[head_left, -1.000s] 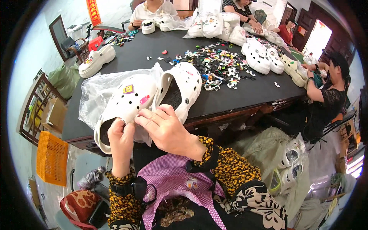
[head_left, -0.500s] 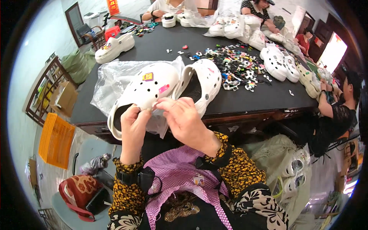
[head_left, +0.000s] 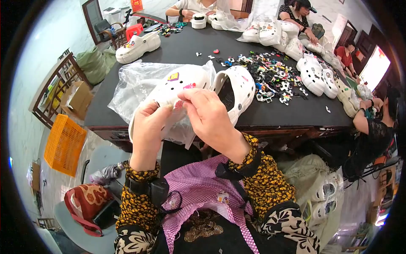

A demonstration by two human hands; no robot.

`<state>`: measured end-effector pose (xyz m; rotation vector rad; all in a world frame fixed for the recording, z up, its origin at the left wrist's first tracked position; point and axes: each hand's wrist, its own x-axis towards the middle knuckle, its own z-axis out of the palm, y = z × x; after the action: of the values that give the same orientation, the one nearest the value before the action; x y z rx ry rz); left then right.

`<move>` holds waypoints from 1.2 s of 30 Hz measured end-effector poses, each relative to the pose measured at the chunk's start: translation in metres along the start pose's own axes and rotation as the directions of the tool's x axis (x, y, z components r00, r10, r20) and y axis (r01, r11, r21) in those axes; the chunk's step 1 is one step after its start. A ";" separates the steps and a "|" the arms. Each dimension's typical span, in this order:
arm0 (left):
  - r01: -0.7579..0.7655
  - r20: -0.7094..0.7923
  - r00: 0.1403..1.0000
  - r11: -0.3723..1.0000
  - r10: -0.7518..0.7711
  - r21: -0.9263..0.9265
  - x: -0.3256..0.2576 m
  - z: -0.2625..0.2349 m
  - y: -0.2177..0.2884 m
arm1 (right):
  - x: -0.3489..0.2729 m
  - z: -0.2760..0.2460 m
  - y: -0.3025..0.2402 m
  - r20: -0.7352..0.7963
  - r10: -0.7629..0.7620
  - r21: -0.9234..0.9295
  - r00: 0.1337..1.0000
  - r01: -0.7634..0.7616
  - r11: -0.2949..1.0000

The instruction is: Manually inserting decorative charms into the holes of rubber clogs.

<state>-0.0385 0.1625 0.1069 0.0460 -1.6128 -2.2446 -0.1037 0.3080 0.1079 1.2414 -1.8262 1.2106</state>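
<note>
A white clog (head_left: 192,77) with a yellow-purple charm (head_left: 173,76) lies at the table's near edge. My left hand (head_left: 148,127) is closed at its side opening, thumb on top and some fingers hidden behind it. A small pink-red shoe charm (head_left: 179,104) shows between my two hands. My right hand (head_left: 209,116) pinches at that charm with thumb and forefinger, just above the clog's upper. The matching white clog (head_left: 241,91) rests against the first on the right, its opening toward me. Under the pair spreads a clear plastic bag (head_left: 127,82).
Loose charms (head_left: 275,74) are heaped right of the clogs on the black table (head_left: 186,46). Another white clog (head_left: 137,47) stands far left. Wrapped white clogs (head_left: 270,31) line the back right, where other people work. An orange basket (head_left: 64,144) is at the left.
The pink-red charm now shows between my hands, where my fingers covered that spot before. My right hand has lifted slightly over the clog. The whole view has shifted a little.
</note>
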 end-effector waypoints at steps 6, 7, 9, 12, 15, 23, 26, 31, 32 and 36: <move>0.028 -0.015 0.999 1.000 -0.028 -0.001 0.004 -0.009 -0.004 | 0.002 0.014 0.003 0.019 0.018 0.066 1.000 -0.019 0.998; 0.025 -0.035 0.999 0.999 -0.025 -0.021 0.005 -0.006 -0.005 | 0.001 0.014 0.003 0.025 0.038 0.063 0.999 -0.039 0.997; 0.023 -0.058 0.998 0.999 -0.026 -0.040 0.006 -0.006 -0.009 | -0.002 0.015 0.003 0.033 0.060 0.061 0.998 -0.061 0.996; -0.020 -0.049 0.999 0.999 0.019 -0.035 0.009 -0.007 -0.017 | -0.002 0.012 0.003 0.071 0.100 0.108 0.992 -0.108 0.988; -0.021 -0.036 0.999 1.000 0.020 -0.007 0.009 -0.007 -0.015 | -0.002 0.010 0.002 0.091 0.091 0.108 0.992 -0.100 0.989; 0.105 -0.001 0.994 0.990 -0.105 0.093 0.018 -0.018 -0.009 | -0.005 0.019 0.002 0.015 0.030 0.006 0.999 -0.030 1.000; 0.096 -0.039 0.995 0.994 -0.094 0.049 0.008 0.002 0.001 | -0.007 0.027 0.009 0.028 0.055 -0.004 0.998 -0.055 0.998; 0.104 -0.075 0.994 0.846 -0.076 0.524 0.010 0.000 -0.013 | -0.009 0.018 0.004 0.163 0.106 -0.102 0.981 -0.090 0.991; 0.049 -0.069 0.997 0.841 -0.013 0.539 0.009 -0.004 -0.016 | -0.008 0.020 0.000 0.174 0.162 -0.076 0.971 -0.151 0.986; -0.253 -0.064 0.940 0.809 0.336 0.531 0.006 -0.002 -0.021 | -0.003 0.013 -0.007 0.240 0.288 -0.004 0.927 -0.295 0.955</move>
<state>-0.0493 0.1644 0.0882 0.0999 -1.9361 -1.4889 -0.0956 0.2959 0.1024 1.2056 -2.2401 1.2969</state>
